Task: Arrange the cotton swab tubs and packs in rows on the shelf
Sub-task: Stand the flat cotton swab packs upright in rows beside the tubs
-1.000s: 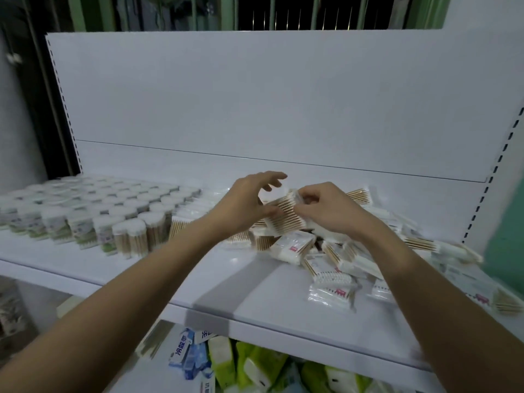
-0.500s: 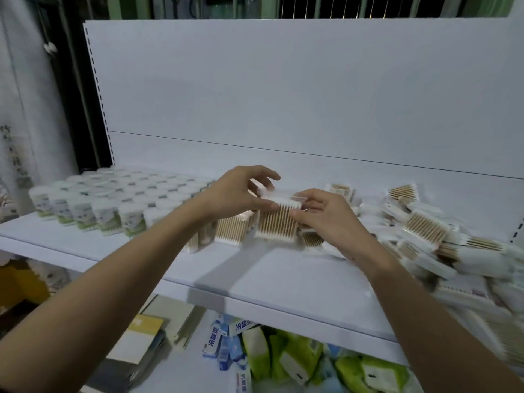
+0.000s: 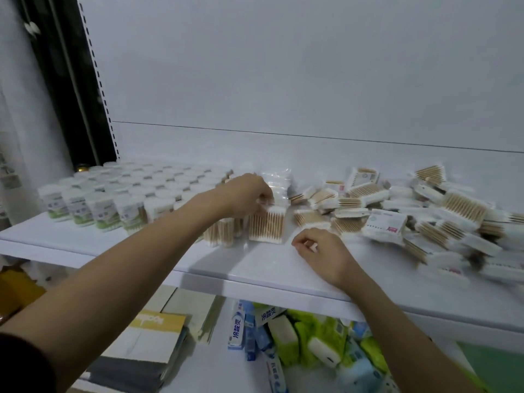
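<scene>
White shelf [image 3: 141, 245], contents left to right. Far left: round cotton swab tubs [image 3: 119, 194] with white lids, standing upright in close rows back to the rear panel. Next: flat swab packs standing on edge beside the tubs; your left hand [image 3: 246, 197] has its fingers curled over the top of the upright pack [image 3: 268, 225] at the row's right end, gripping it. Centre front: your right hand [image 3: 320, 251] rests on the bare shelf just in front of the pile, fingers loosely curled, holding nothing. Right: loose pile of swab packs [image 3: 411, 214], tilted and overlapping, unsorted. Lower shelf: flat boxes [image 3: 153, 344] at left, blue and green packets [image 3: 306, 341] at centre.
</scene>
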{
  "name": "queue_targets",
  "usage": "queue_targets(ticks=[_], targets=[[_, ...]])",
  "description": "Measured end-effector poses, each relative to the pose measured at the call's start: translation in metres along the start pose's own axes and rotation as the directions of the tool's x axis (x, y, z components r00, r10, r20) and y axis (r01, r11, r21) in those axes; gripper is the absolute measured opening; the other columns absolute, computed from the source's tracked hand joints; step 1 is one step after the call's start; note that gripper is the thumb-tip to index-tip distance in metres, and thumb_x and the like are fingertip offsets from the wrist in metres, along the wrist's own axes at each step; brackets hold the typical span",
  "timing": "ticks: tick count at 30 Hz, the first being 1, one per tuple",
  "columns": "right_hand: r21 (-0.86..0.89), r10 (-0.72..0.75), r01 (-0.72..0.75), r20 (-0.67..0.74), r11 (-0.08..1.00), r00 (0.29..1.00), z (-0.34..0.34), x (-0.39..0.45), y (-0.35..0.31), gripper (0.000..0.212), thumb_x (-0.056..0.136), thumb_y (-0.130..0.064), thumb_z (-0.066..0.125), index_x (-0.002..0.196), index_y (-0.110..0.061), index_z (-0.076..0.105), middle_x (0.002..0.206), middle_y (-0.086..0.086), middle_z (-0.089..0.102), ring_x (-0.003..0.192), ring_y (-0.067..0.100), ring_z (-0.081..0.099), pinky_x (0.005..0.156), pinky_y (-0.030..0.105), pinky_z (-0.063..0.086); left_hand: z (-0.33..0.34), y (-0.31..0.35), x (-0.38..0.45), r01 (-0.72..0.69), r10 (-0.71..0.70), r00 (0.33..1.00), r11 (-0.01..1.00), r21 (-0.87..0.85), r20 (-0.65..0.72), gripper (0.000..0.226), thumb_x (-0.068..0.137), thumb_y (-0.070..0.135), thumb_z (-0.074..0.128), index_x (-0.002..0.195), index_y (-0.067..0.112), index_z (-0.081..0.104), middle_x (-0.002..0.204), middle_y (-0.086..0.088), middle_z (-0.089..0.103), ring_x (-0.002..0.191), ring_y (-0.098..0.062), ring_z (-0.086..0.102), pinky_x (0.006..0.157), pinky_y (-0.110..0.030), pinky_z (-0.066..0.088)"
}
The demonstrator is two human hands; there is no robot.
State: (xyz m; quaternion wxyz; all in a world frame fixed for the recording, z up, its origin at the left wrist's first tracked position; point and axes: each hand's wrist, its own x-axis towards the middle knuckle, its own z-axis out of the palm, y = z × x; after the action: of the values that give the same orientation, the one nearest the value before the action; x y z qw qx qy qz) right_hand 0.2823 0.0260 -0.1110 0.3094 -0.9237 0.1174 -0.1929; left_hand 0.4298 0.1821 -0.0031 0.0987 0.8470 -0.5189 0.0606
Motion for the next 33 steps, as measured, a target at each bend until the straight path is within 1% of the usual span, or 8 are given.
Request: queue_targets(ticks=[5,9,12,20,23,27,30,33], targets=[[0.086,-0.017,0.023,-0.068,0.996,0.998,-0.004,-0.004,0.004,0.019,0.093,-0.009,0.06,0.087,-0.024,0.07,0.093,-0.009,0.068,0.085,-0.006,0.057,0.073,0.004,0.039,0.015,-0.007,0.0,-0.018,0.019,0.999,0.999,0.029,-0.05,0.032,0.09,0.013,0.059,0.119,0.024,0.062,0.119,0.001,0.062,0.105,-0.016,0.055,0.076,-0.023,0.036],[0.042,-0.002,0.006,-0.085,0.999,0.996,0.0,-0.002,0.005,0.017,0.093,-0.01,0.06,0.089,-0.023,0.072,0.094,-0.01,0.069,0.087,0.001,0.057,0.075,0.007,0.04,0.022,-0.004,-0.011,-0.086,0.091,0.992,0.995,0.054,-0.092,0.053,0.083,0.027,0.068,0.131,0.025,0.046,0.123,0.001,0.053,0.107,-0.019,0.051,0.075,-0.028,0.036],[-0.036,-0.017,0.014,-0.087,0.999,0.996,0.001,0.0,0.003,0.015,0.094,-0.012,0.059,0.092,-0.019,0.072,0.094,-0.009,0.068,0.087,0.005,0.057,0.075,0.009,0.039,0.029,-0.002,-0.01,-0.101,0.13,0.983,0.973,0.207,-0.131,0.063,0.08,0.03,0.072,0.135,0.027,0.04,0.126,0.002,0.051,0.113,-0.023,0.051,0.083,-0.032,0.035],[-0.14,-0.056,0.051,-0.03,0.989,0.998,0.0,-0.002,0.001,0.013,0.093,-0.016,0.058,0.093,-0.019,0.071,0.094,-0.008,0.065,0.09,0.005,0.055,0.081,0.017,0.04,0.046,-0.003,-0.005,-0.046,0.111,0.965,0.963,0.266,-0.236,0.06,0.081,0.007,0.059,0.136,0.023,0.039,0.123,-0.001,0.052,0.115,-0.026,0.049,0.085,-0.033,0.035],[-0.11,-0.097,0.092,-0.044,0.99,0.994,0.0,-0.007,-0.001,0.011,0.092,-0.014,0.061,0.092,-0.017,0.071,0.093,-0.005,0.066,0.09,0.006,0.055,0.08,0.016,0.039,0.046,0.005,-0.009,-0.114,0.203,0.909,0.961,0.251,-0.364,0.065,0.075,0.007,0.061,0.136,0.02,0.045,0.117,-0.003,0.055,0.112,-0.03,0.048,0.085,-0.038,0.038],[-0.011,-0.088,0.088,0.007,0.996,0.996,-0.012,-0.011,-0.005,0.01,0.094,-0.017,0.061,0.091,-0.015,0.071,0.09,-0.004,0.068,0.085,0.006,0.058,0.076,0.014,0.042,0.041,0.031,-0.002,-0.284,0.272,0.774,0.956,0.071,-0.571,0.048,0.071,0.002,0.069,0.116,0.019,0.064,0.103,0.0,0.064,0.096,-0.023,0.055,0.077,-0.035,0.044],[-0.142,-0.121,0.105,-0.106,0.984,0.987,-0.036,-0.007,-0.007,0.017,0.094,-0.026,0.058,0.082,-0.016,0.065,0.075,-0.004,0.064,0.072,0.015,0.057,0.068,0.035,0.047,0.041,0.056,0.011,-0.31,0.106,0.826,0.906,-0.289,-0.553,0.031,0.081,0.003,0.066,0.107,0.019,0.067,0.097,0.004,0.062,0.092,-0.014,0.055,0.078,-0.026,0.046],[-0.31,-0.109,0.044,-0.194,0.95,0.975,-0.074,0.002,-0.006,0.022,0.094,-0.036,0.055,0.083,-0.019,0.064,0.075,-0.004,0.063,0.075,0.018,0.057,0.069,0.036,0.047,0.047,0.073,0.029,-0.232,0.013,0.891,0.873,-0.43,-0.454,0.026,0.082,0.007,0.065,0.106,0.017,0.066,0.096,0.003,0.063,0.09,-0.014,0.059,0.082,-0.028,0.048]])
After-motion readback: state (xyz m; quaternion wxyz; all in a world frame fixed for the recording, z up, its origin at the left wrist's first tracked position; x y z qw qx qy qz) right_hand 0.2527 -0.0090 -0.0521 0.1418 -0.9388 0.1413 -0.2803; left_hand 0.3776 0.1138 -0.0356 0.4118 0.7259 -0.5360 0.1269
